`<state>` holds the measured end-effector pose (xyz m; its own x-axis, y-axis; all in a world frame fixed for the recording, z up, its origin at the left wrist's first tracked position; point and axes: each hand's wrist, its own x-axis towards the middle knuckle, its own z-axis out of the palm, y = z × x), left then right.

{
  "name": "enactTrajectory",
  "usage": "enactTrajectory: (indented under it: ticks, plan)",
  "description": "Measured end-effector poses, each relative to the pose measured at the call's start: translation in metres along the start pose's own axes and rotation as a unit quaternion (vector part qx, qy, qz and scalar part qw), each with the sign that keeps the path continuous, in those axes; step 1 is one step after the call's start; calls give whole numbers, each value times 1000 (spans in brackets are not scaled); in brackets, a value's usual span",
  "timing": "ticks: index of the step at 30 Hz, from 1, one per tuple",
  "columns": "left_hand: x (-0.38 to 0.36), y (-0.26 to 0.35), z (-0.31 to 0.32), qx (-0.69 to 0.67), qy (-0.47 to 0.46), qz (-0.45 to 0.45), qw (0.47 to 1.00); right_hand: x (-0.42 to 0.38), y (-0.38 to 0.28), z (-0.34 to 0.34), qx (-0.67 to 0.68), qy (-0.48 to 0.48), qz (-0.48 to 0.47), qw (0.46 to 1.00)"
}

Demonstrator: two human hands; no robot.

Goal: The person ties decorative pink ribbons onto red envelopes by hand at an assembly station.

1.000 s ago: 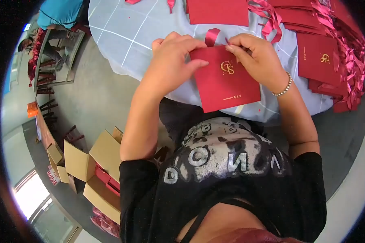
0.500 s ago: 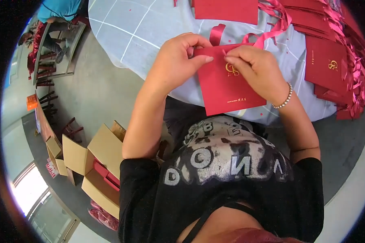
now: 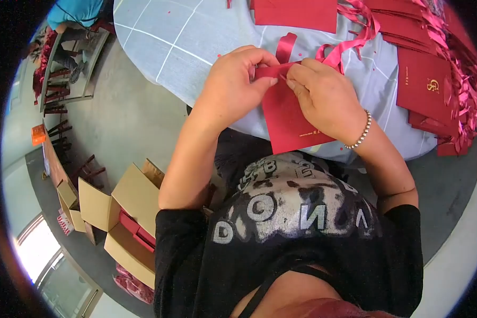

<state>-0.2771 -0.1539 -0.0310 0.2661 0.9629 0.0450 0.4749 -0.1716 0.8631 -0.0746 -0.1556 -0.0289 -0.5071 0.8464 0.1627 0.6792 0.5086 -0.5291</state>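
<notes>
Over the table edge, a red paper bag (image 3: 289, 119) with small gold print hangs between my two hands. My left hand (image 3: 236, 85) is closed on its upper left corner, thumb in front and fingers behind. My right hand (image 3: 326, 95), wearing a beaded bracelet (image 3: 363, 132), covers the bag's right side. Its thumb and fingers pinch a small pink end, seemingly of ribbon, at the top edge. Loops of pink-red ribbon (image 3: 331, 57) lie just behind the right hand, and a flat ribbon piece (image 3: 285, 47) stands up behind the bag.
A blue-grey checked cloth (image 3: 159, 40) covers the table. Another red bag (image 3: 296, 11) lies at the far side. Stacked red bags with ribbons (image 3: 426, 79) fill the right. An open cardboard box (image 3: 135, 191) with red contents stands lower left; a person in blue (image 3: 79, 11) is beyond.
My right hand has shifted left along the bag's top edge, toward my left hand, and now covers the gold logo. My left hand keeps its hold on the corner.
</notes>
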Motion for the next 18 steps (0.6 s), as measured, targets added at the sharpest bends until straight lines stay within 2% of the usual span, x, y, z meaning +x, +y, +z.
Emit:
enactTrajectory:
  ticks: [2, 8, 11, 14, 18]
  plan:
    - [-1, 2, 1, -2, -8, -15, 1000, 0, -1, -1, -2, -7, 6, 1000]
    - [-6, 7, 9, 69, 20, 67, 995, 6, 4, 1, 50, -3, 21, 999]
    - [-8, 6, 17, 89, 56, 109, 988, 7, 1, 1, 25, -5, 23, 999]
    - [-9, 7, 14, 77, 75, 90, 990, 5, -1, 0, 50, 45, 15, 998]
    - [-11, 8, 12, 96, 90, 129, 983, 5, 2, -11, 97, 120, -51, 987]
